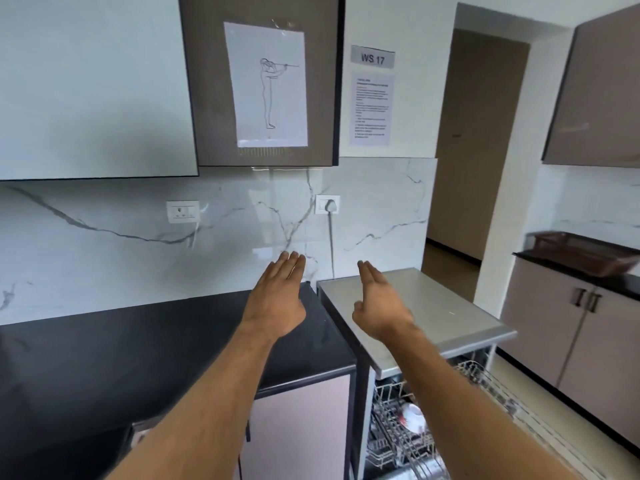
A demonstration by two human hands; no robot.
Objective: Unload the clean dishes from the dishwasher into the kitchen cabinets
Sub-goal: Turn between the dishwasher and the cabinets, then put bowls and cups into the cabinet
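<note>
Both my arms reach forward at chest height. My left hand (pixel 277 299) is flat with straight fingers above the black counter (pixel 138 348) and holds nothing. My right hand (pixel 379 303) is also flat and empty, above the grey top of the dishwasher (pixel 460 317). Below, the dishwasher stands open with its wire racks (pixel 394 431) pulled out. A white cup with red marks (pixel 412 415) lies in the lower rack. A wall cabinet (pixel 263 81) with a taped paper drawing hangs above the counter, its door closed.
A white wall cabinet (pixel 93 84) hangs at the upper left. Two sockets (pixel 182 211) sit on the marble backsplash, one with a plugged cord. At right, beige base cabinets (pixel 571 334) carry a brown tray (pixel 585 252). A doorway (pixel 478 140) opens behind the dishwasher.
</note>
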